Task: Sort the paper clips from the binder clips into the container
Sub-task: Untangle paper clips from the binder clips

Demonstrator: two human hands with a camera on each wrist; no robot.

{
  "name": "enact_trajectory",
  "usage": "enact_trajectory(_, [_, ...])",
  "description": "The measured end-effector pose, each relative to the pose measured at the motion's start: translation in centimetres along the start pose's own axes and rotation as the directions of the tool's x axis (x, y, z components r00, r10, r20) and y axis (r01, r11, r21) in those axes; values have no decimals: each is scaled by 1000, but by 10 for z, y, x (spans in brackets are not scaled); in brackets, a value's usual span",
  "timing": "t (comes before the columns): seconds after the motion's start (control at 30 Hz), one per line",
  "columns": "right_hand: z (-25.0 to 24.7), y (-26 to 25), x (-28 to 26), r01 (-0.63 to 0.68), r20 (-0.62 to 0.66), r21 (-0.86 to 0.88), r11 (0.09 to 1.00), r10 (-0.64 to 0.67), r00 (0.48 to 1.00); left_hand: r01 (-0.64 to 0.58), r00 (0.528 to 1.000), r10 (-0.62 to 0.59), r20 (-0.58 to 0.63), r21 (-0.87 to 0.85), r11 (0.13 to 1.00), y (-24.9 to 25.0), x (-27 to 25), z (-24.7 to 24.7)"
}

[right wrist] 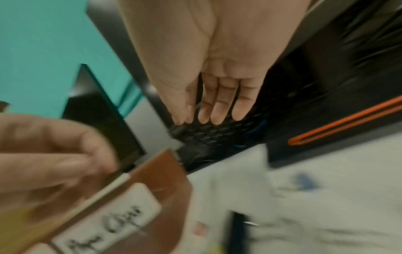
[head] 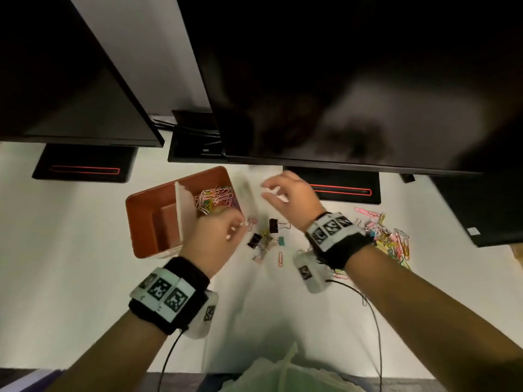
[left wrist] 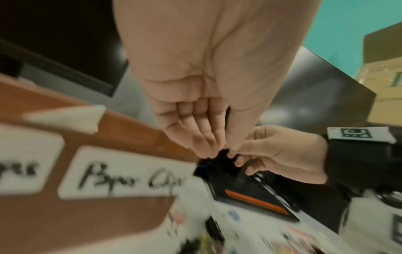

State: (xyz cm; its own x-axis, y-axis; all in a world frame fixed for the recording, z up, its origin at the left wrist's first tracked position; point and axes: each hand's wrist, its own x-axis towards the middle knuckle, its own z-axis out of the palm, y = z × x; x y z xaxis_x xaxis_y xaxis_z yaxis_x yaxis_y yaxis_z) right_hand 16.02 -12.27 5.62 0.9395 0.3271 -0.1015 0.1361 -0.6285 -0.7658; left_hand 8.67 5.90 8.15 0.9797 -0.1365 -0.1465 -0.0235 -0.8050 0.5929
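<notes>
While your hands hang over the white desk, the brown box sits by your left hand; it is smooth with round corners, and a white wall splits it; thin, bendy wire paper clips fill its far part. Your left hand curls its fingers, but I cannot tell if it holds something; your right hand is loose, fingers spread, holding nothing. Black binder clips lie between your wrists; more paper clips in a pile lie past your right wrist.
</notes>
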Motion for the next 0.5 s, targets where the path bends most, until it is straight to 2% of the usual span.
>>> enact_trajectory(0.07, [-21,42,-20,-134,-12,-148,980,134,991,-21,989,20,148,3,1000,7,-2,27])
enact_trajectory(0.13, [-38,76,-39,-267,21,-277,923,284,959,-37,964,15,265,79,996,11,0,58])
enact_trajectory(0.2, [-48,95,-52,-322,82,-344,882,370,926,-34,939,-28,342,172,985,16,4,83])
enact_trajectory(0.27, [-51,103,-58,-317,160,-374,871,398,904,-26,926,-70,372,247,969,20,10,101])
enact_trajectory(0.37, [-48,103,-57,-264,244,-425,866,390,888,35,927,-134,350,273,961,22,18,116])
enact_trajectory(0.5, [-40,104,-56,-180,270,-467,866,333,903,48,933,-151,327,303,952,22,21,124])
